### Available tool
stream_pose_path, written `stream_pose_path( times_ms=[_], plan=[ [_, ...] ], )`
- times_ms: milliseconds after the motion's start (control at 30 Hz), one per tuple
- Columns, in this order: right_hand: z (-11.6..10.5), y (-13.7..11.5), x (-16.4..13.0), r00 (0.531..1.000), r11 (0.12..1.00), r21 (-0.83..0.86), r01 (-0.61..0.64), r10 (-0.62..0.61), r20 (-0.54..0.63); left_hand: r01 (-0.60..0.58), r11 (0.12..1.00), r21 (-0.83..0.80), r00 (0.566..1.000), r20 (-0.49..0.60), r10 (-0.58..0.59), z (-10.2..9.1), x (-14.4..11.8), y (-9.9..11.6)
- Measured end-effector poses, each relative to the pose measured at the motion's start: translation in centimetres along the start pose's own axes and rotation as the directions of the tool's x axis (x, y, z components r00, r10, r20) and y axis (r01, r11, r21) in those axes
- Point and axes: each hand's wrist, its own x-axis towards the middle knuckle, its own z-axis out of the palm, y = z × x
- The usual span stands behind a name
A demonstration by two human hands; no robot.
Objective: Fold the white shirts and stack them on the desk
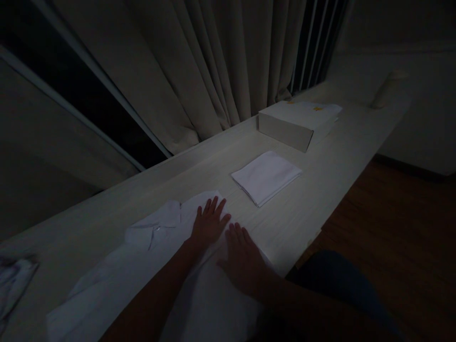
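Dim light, white collared shirt point(156, 247) spread flat on the long pale tabletop point(320, 175), collar toward the curtains point(199, 61); risk as I judge it: cloth could slide or bunch under pressing palms and set a crooked crease, and the hem near the table edge could slip off. Left hand point(208, 223) lies flat on the shirt beside the collar, fingers extended and slightly spread, grasping nothing; right hand point(244, 259) just beside it, palm down on the fabric, fingers loosely open. A folded white cloth point(265, 176) and a flat box point(295, 122) sit farther along, well apart.
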Motion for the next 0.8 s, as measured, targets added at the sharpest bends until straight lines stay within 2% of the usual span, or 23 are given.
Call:
stream_pose_path(
  times_ms=[133,233,333,433,567,667,800],
  plan=[
    [-0.2,-0.1,0.1,1.000,0.999,-0.032,0.009,-0.009,0.012,0.041,0.999,0.006,0.999,-0.014,-0.041,-0.2,0.6,0.1],
    [-0.1,-0.1,0.1,1.000,0.999,-0.053,0.009,-0.008,0.013,0.055,0.998,0.010,0.998,-0.036,-0.054,-1.1,0.4,0.5],
    [0.2,0.0,0.0,0.999,0.996,-0.093,0.016,-0.013,0.029,0.071,0.997,0.032,0.994,-0.088,-0.068,-2.8,-2.0,0.8],
    [0.4,0.0,-0.2,0.998,0.988,-0.148,0.032,-0.025,0.052,0.114,0.991,0.064,0.987,-0.117,-0.106,-4.0,-8.1,1.0],
    [0.8,0.0,-0.3,0.997,0.977,-0.211,0.042,-0.026,0.079,0.274,0.955,0.112,0.962,-0.043,-0.271,-3.5,-18.3,-0.2],
    [1.3,0.1,-0.4,0.995,0.965,-0.256,0.052,-0.030,0.090,0.432,0.891,0.142,0.901,-0.013,-0.434,-2.7,-24.4,-3.1],
    [1.6,0.2,-0.6,0.996,0.959,-0.276,0.069,-0.049,0.078,0.572,0.806,0.150,0.819,-0.051,-0.572,-3.0,-29.4,-8.8]
  ],
)
